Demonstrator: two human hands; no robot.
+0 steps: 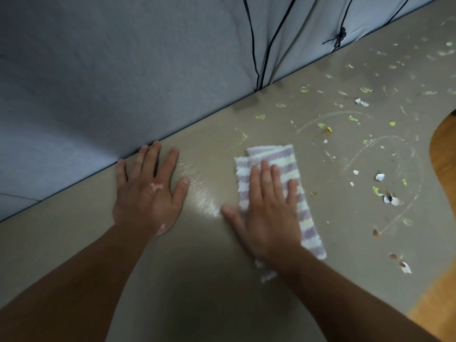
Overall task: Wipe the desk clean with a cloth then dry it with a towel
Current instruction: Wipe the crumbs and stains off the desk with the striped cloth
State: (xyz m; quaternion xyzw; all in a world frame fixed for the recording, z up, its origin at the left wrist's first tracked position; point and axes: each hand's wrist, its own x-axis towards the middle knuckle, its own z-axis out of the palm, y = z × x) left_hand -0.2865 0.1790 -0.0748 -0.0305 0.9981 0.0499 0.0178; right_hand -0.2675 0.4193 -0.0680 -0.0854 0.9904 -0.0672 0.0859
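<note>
Hands lie flat on the grey-beige desk (197, 267), both with fingers straight and spread. The left hand (150, 191) rests palm-down on bare desk near the back edge, its fingertips almost at the grey fabric backdrop (98, 82) that rises behind the desk; it holds nothing. The right hand (267, 208) presses palm-down on a folded cloth (286, 164) (fluffy, striped in lilac, white and pale yellow), fingers extended across it and not curled round it, the thumb reaching off the cloth's left edge onto the desk. The cloth lies long and narrow, showing beyond the fingertips and along the right side of the hand down to the wrist. Between the two hands the desk surface shines with a glossy sheen. To the right of the cloth the desk is dirty: white eggshell bits (392, 199), yellow-green smears (260, 116), brown crumbs (376, 232) and chalky curved streaks (399, 213). Dark cords (253, 45) hang down the backdrop. Wooden floor (444, 156) shows at the right edge.
</note>
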